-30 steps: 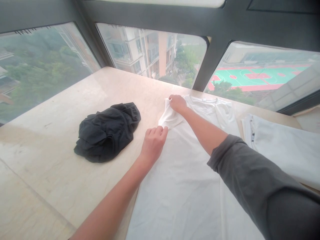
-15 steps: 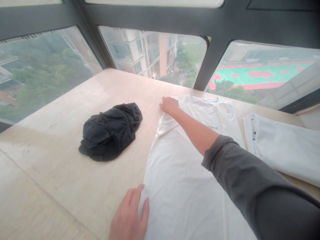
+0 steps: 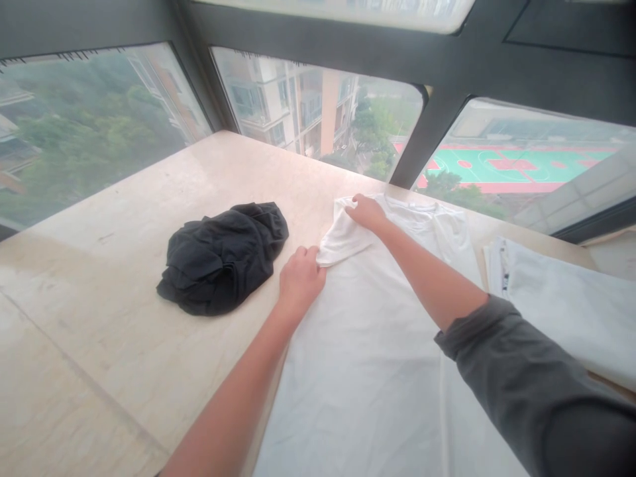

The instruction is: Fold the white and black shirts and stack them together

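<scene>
On ledge (image 3: 94,324): shirt (image 3: 368,351) spread in middle, running near to far. Left of shirt, apart: cloth bundle (image 3: 223,262). Right, just beside shirt: clothes stack (image 3: 566,291). At shirt's left sleeve: left hand (image 3: 302,281) at near corner, right hand (image 3: 368,213) farther back, by shoulder. Beyond ledge: window frames (image 3: 318,50). Outside, far right: court (image 3: 521,165); far left: trees (image 3: 104,126).

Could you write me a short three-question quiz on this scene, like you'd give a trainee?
1. Which hand is nearer the black cloth?
2. True or false: the black cloth lies neatly folded.
3. Fill the gap: in the picture, the folded white cloth lies to the ____ of the white shirt.

Key:
1. The left hand.
2. False; it lies in a crumpled heap.
3. Right.
</scene>
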The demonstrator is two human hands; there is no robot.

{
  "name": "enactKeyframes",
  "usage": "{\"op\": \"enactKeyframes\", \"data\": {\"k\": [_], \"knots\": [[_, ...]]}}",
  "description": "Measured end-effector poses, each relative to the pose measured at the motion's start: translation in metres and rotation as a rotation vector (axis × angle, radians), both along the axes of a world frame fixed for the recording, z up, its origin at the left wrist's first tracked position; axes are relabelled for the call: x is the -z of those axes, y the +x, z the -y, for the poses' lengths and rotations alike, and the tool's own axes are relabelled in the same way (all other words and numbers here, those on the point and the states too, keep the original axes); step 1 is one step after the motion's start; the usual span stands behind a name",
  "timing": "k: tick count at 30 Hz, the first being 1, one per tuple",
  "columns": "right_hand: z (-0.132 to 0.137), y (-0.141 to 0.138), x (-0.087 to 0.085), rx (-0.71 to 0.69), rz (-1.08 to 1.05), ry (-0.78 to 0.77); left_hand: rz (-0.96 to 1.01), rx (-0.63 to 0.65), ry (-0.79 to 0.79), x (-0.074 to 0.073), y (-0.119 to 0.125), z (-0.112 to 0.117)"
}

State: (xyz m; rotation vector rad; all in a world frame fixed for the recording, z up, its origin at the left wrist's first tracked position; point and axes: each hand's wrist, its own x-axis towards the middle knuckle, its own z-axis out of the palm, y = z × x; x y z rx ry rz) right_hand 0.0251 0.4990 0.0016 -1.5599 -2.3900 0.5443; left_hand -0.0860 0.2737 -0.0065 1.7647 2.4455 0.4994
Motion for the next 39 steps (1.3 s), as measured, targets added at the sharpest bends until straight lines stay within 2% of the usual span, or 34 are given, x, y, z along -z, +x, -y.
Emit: {"op": "enactKeyframes", "data": {"k": [2,5,7,9,11,14,18,20,23,25,28,30,32,35,39], "knots": [[0.017,0.012,0.002,-0.126,-0.094,0.094,0.071,-0.036,0.006,0.0,-0.003,-0.008],[0.058,0.026,0.006,-0.486,-0.245,0.227,0.151,-0.097,0.028,0.0,-0.008,-0.013],[0.085,0.029,0.008,-0.688,-0.256,0.262,0.182,-0.138,0.059,0.0,-0.01,-0.015],[0.103,0.025,0.01,-0.746,-0.227,0.287,0.192,-0.172,0.094,-0.001,-0.01,-0.016],[0.108,0.015,0.008,-0.696,-0.208,0.304,0.174,-0.178,0.121,-0.003,-0.007,-0.017],[0.099,0.004,-0.002,-0.595,-0.264,0.308,0.152,-0.163,0.14,-0.004,-0.005,-0.018],[0.09,0.014,-0.017,-0.592,-0.371,0.308,0.143,-0.173,0.133,0.0,-0.009,-0.019],[0.09,0.026,-0.019,-0.652,-0.351,0.239,0.127,-0.151,0.157,0.002,-0.011,-0.017],[0.085,0.039,-0.014,-0.715,-0.303,0.028,0.067,-0.074,0.194,0.006,-0.012,-0.014],[0.07,0.036,-0.008,-0.608,-0.317,-0.042,0.02,-0.009,0.217,0.008,-0.011,-0.013],[0.031,0.014,0.003,-0.274,-0.278,0.048,-0.037,0.132,0.253,0.009,-0.01,-0.014],[0.003,-0.006,0.008,-0.121,-0.178,0.086,-0.099,0.235,0.255,0.009,-0.01,-0.015],[-0.02,-0.024,0.013,-0.081,-0.106,0.07,-0.186,0.328,0.245,0.01,-0.013,-0.015],[-0.042,-0.044,0.016,-0.117,-0.081,0.046,-0.301,0.423,0.22,0.011,-0.017,-0.011],[-0.049,-0.05,0.02,-0.091,-0.085,0.064,-0.355,0.421,0.176,0.011,-0.021,-0.004]]}}
